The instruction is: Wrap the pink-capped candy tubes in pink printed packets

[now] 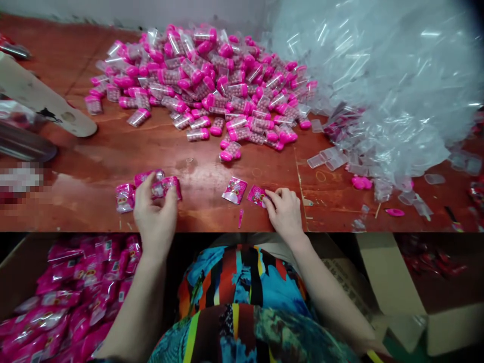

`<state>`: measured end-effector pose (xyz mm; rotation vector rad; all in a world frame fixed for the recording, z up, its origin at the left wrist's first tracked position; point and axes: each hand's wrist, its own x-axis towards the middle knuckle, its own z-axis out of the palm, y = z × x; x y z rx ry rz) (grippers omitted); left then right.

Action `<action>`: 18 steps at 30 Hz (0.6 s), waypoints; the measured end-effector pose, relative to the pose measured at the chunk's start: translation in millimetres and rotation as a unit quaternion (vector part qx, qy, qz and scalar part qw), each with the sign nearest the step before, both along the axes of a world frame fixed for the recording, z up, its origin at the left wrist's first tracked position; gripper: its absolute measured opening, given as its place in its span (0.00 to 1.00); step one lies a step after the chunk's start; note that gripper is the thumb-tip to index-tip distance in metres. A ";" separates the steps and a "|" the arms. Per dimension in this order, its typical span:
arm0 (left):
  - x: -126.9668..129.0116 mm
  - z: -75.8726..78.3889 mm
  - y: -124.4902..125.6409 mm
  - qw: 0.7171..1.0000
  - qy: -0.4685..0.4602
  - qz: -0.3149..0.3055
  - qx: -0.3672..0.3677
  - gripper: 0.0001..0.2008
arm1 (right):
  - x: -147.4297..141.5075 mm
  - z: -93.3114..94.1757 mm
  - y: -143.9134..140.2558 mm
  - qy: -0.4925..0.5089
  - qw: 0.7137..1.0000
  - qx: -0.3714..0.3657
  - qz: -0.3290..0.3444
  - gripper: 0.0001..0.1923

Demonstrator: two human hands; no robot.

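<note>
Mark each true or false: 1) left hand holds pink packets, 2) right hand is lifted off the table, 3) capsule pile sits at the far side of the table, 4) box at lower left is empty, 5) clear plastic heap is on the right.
1. The left hand holds small glossy pink foil packets. True.
2. The right hand is lifted clear. False: its fingers rest on a pink packet lying on the brown wooden table.
3. The pile of clear pink-capped capsules lies at the far side. True.
4. The cardboard box is empty. False: it holds many pink packets.
5. The heap of clear plastic pieces is on the right. True.
</note>
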<state>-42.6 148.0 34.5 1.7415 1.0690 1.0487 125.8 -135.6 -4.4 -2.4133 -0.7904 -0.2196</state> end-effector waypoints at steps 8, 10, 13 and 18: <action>60.7 -1.7 -116.8 0.853 -0.071 -0.307 -0.416 0.21 | -3.7 6.0 7.4 0.092 0.986 0.136 -0.031 0.14; 74.3 -0.7 -127.2 0.829 -0.088 -0.330 -0.443 0.18 | -6.8 11.5 5.2 0.161 0.967 0.194 -0.026 0.15; 84.3 1.4 -126.4 0.818 -0.093 -0.357 -0.441 0.18 | -9.2 15.1 5.6 0.266 0.927 0.264 -0.002 0.16; 80.7 -1.7 -118.3 0.800 -0.065 -0.388 -0.453 0.22 | -6.5 15.4 9.7 0.353 0.865 0.357 0.015 0.26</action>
